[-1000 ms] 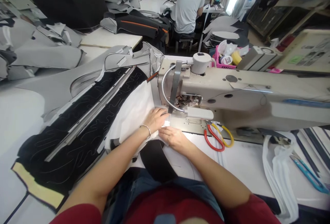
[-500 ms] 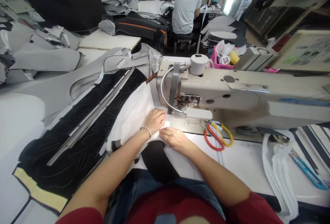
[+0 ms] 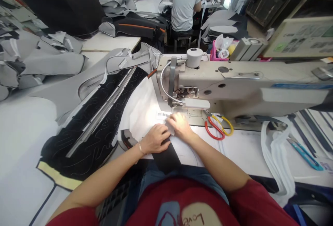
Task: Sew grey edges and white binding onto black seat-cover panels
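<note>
White cloth with a barcode label lies by a sewing machine on a tabletop, its edge pinched in the grip of the right hand, while the left hand curls alongside, its hold impossible to tell.

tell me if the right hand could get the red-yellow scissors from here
Probably yes: the red-yellow scissors lie to the right of the right hand, handles uncovered, with nothing visibly blocking. It would likely have to leave the white fabric first.
</note>
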The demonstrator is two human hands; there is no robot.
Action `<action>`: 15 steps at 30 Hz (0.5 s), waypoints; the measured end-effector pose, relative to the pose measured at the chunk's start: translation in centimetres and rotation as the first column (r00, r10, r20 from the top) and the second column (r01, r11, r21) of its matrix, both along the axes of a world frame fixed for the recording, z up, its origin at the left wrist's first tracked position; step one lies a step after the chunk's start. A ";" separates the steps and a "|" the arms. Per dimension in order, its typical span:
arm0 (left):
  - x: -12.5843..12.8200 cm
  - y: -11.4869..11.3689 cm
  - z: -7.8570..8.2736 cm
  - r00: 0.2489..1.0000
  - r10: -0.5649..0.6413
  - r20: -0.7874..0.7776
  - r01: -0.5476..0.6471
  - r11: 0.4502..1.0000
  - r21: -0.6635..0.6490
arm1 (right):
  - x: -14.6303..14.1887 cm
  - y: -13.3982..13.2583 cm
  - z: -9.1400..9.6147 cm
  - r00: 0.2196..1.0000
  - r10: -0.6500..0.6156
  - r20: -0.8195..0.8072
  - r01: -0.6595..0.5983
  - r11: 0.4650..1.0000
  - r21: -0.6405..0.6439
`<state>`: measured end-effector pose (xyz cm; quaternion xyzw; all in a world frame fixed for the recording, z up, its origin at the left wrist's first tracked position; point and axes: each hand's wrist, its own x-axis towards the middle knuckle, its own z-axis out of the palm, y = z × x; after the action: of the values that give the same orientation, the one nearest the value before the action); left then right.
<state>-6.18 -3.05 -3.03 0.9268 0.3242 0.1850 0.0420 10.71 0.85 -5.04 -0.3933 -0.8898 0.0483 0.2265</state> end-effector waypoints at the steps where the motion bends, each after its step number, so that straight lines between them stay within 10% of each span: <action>1: 0.0 -0.6 0.1 0.998 -0.010 -0.056 0.010 1.000 0.000 | -0.1 -0.1 0.1 0.993 -0.109 0.041 0.109 0.994 -0.008; 8: -0.6 -0.7 -0.2 0.990 -0.046 -0.134 0.051 0.998 0.029 | -0.4 -1.1 1.4 0.898 -0.382 0.218 0.430 0.863 -0.263; 15: -2.0 -1.0 1.0 0.952 0.040 -0.304 -0.021 0.998 0.065 | 0.0 -4.7 -0.1 0.931 -0.333 0.150 0.336 0.942 0.000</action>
<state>-8.21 -4.08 -2.02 0.9399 0.3354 0.0503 -0.0396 10.74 -3.88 -5.18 -0.5444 -0.8235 -0.0090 0.1597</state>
